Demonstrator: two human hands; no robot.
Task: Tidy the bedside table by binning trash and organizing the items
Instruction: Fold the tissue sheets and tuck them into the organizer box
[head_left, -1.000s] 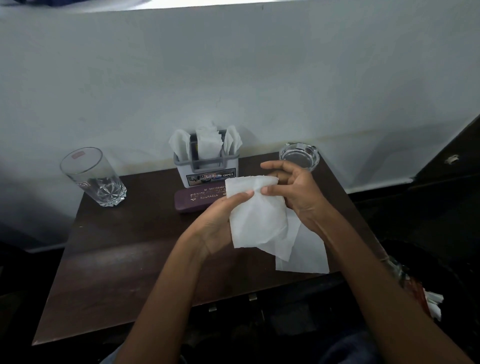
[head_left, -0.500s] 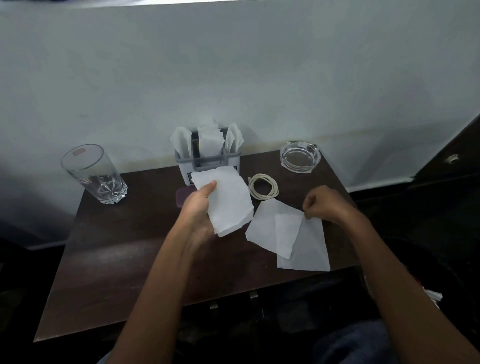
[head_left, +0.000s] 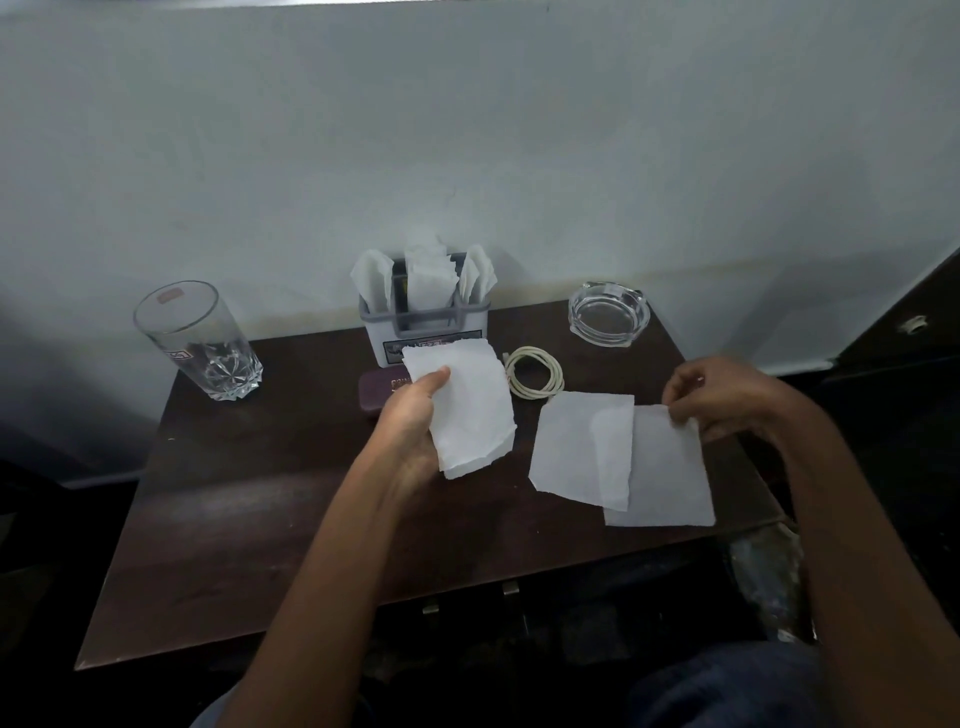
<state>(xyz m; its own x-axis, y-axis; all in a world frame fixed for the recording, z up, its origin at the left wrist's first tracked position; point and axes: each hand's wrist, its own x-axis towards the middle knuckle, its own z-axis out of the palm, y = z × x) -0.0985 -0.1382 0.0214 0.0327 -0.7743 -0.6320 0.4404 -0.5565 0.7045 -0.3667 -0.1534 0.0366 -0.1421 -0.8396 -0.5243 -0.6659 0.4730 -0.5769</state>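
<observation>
My left hand (head_left: 410, 421) grips a white paper sheet (head_left: 470, 410), thumb on top and fingers curled under its left edge, holding it just in front of the napkin holder (head_left: 423, 332). My right hand (head_left: 722, 397) is well apart from the left, off to the holder's right and nearer me. Its fingertips pinch the far edge of a second sheet (head_left: 662, 473), which otherwise lies flat on the table (head_left: 260, 493). A third sheet (head_left: 574, 447) lies between my hands with its right edge overlapping the second sheet.

A coiled pale cable (head_left: 535, 371) rests just right of the holder's front, beside the held sheet. A maroon case (head_left: 378, 392) lies directly in front of the holder, partly hidden by my left hand and its sheet. The holder stands at the back edge against the wall (head_left: 467, 156), stuffed with upright white napkins. A clear tumbler (head_left: 200, 343) stands well to the holder's left and a glass ashtray (head_left: 608, 314) to its right.
</observation>
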